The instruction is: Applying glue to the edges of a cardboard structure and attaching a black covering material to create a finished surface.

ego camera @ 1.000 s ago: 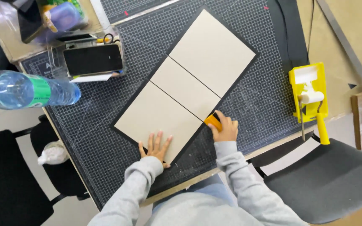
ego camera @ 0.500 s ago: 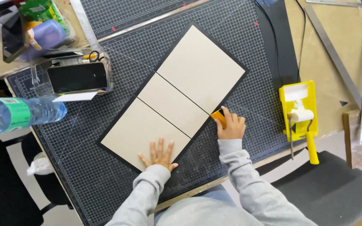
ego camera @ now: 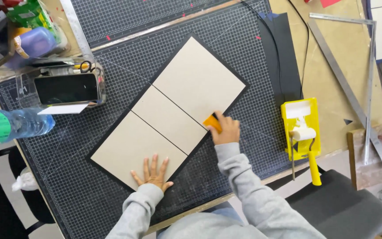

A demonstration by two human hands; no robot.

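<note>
Here the left hand (ego camera: 152, 175) lies flat, fingers spread, pinning the near corner of the grey boards (ego camera: 169, 116), which sit in a row of three on a black sheet (ego camera: 237, 95) over the gridded cutting mat (ego camera: 89, 194). The right hand (ego camera: 226, 129) is clenched around an orange scraper (ego camera: 212, 121) at the boards' right edge. Firm, even pressure with the blade kept low along that edge should serve best, in my judgement, while the flat palm stops any sliding. At the far left lies a clear plastic bottle (ego camera: 14, 126) with a green label band; a green package (ego camera: 25, 13) sits at the top left corner.
</note>
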